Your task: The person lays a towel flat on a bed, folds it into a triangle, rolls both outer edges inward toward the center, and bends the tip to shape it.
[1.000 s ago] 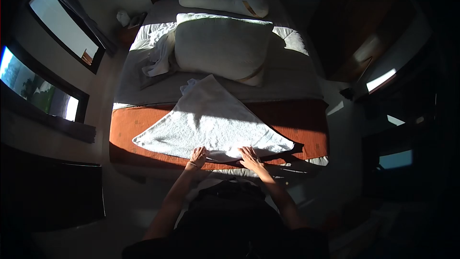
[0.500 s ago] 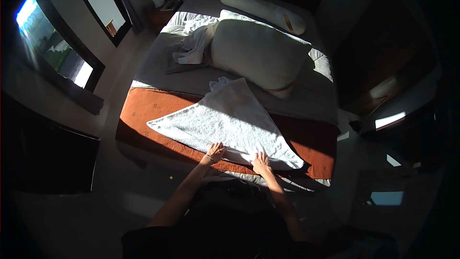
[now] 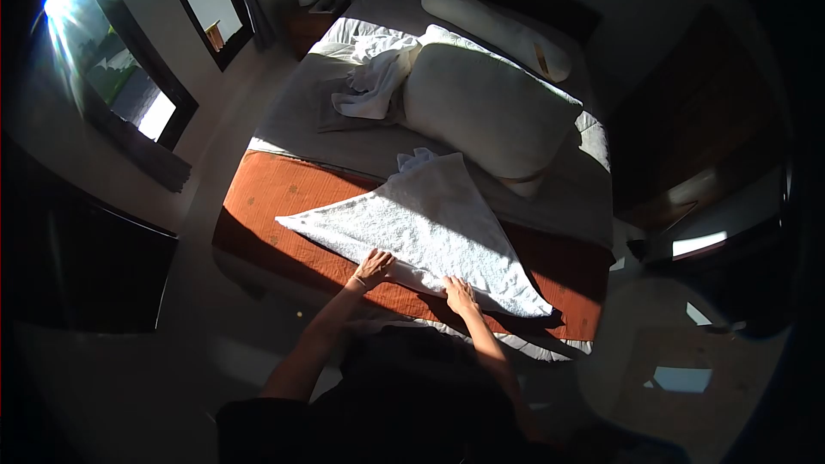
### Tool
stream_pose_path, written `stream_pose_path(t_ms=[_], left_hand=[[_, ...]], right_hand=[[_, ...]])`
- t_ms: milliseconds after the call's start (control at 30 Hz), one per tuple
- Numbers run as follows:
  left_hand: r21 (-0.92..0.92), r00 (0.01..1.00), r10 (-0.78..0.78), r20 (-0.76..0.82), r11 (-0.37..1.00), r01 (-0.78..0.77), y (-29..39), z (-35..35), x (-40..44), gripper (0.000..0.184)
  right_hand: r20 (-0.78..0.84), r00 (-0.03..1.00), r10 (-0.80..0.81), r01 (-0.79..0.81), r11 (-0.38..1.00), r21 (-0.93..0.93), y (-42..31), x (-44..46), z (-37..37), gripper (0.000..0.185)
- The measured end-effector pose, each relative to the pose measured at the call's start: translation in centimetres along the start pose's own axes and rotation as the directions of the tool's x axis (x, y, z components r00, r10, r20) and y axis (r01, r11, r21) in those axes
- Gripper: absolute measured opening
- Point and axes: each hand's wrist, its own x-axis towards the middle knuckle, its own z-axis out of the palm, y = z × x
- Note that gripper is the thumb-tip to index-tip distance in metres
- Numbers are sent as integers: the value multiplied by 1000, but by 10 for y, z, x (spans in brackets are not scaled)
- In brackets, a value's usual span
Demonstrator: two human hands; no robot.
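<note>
A white towel [image 3: 430, 226] lies spread in a roughly triangular shape over the orange bed runner [image 3: 258, 198], its far point reaching toward the pillows. Along its near edge runs a thick, rolled fold. My left hand [image 3: 375, 267] grips this fold left of its middle, fingers curled over the cloth. Further right on the same edge, my right hand [image 3: 461, 295] has its fingers bent over the fold; the thumb is partly hidden. The towel's left and right corners lie flat on the runner, and a crumpled white bit [image 3: 414, 159] shows behind the far point.
A large pillow-like bundle [image 3: 490, 112], a long bolster [image 3: 494, 30] and crumpled white cloth [image 3: 374, 77] lie on the grey bed sheet [image 3: 292, 133]. A nightstand [image 3: 308, 27] stands at the back left. Sunlight enters through the window [image 3: 129, 77]; a dark panel [image 3: 94, 266] is at left.
The view has shifted slightly. Both hands stay on the near edge, the left a little further left along it, and the edge looks slightly more rolled.
</note>
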Motion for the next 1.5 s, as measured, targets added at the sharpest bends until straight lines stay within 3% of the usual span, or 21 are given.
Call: stream_pose_path(t_ms=[100,233,300,367,433,500,567,633,667,767,900,967,1033,1067,1100,1200,1267,1300,1333,1367,1500], left_hand=[[288,997,-71,6,955,66,-68,16,-23,44],[221,939,-293,182,942,251,-139,-5,-43,24],[281,939,-294,177,930,238,-165,-21,-59,23],[337,775,-476,416,872,355,-178,-61,-56,22],[382,859,-504,90,814,438,-218,-35,-87,24],[430,830,-557,-3,749,504,-240,-41,-99,25],[545,713,-701,-4,596,590,-242,-57,-92,27],[394,741,-641,-202,639,660,-217,-68,-80,32],[255,801,-558,-218,759,599,-200,-73,-67,34],[-96,959,-225,-170,973,211,-121,-88,-26,42],[-332,970,238,-58,911,-243,-15,-47,12,51],[-121,959,283,-38,951,-285,19,-34,25,48],[-262,972,217,-92,936,-234,14,-6,43,42],[-341,979,204,5,921,-190,11,-12,50,41],[-410,975,196,104,902,-137,6,-19,59,40],[-510,953,208,221,857,-69,-8,-12,84,37],[-492,940,218,263,868,-64,-9,-22,98,35],[-525,907,195,373,850,33,-8,-29,103,36],[-516,885,181,428,853,75,-11,-22,107,36],[-503,861,167,481,857,114,-13,-15,109,36],[-341,950,174,258,937,-79,-2,-21,98,38]], right_hand=[[54,998,21,-23,999,23,-1,3,-8,43],[111,993,42,-48,998,46,-6,1,-17,46],[77,997,31,-35,999,41,-2,2,-10,47],[76,997,25,-29,998,50,0,2,-9,48],[98,995,23,-29,998,63,-3,2,-16,49],[120,992,29,-37,997,66,-3,5,-18,49],[144,989,43,-52,997,63,-1,8,-18,50],[164,986,15,-27,997,72,5,17,-15,49],[175,985,3,-16,997,76,10,22,-11,47],[221,975,-24,-13,986,164,10,28,-25,31],[311,950,-35,-24,982,186,20,42,-24,30],[426,903,44,-137,972,191,8,41,-43,29],[346,936,64,-129,977,168,12,39,-31,31],[202,974,104,-142,973,184,13,32,-19,35],[-145,989,-20,13,998,-54,19,22,10,37],[-201,977,-70,67,998,-18,-16,7,-54,41],[-211,969,-131,99,983,-156,1,16,-24,43],[-211,964,-159,111,968,-224,5,14,-16,44],[-337,933,-130,106,990,-87,-7,1,-21,44],[-328,932,-154,105,981,-164,-5,2,-18,44],[-284,934,-215,75,898,-434,24,31,29,46]])
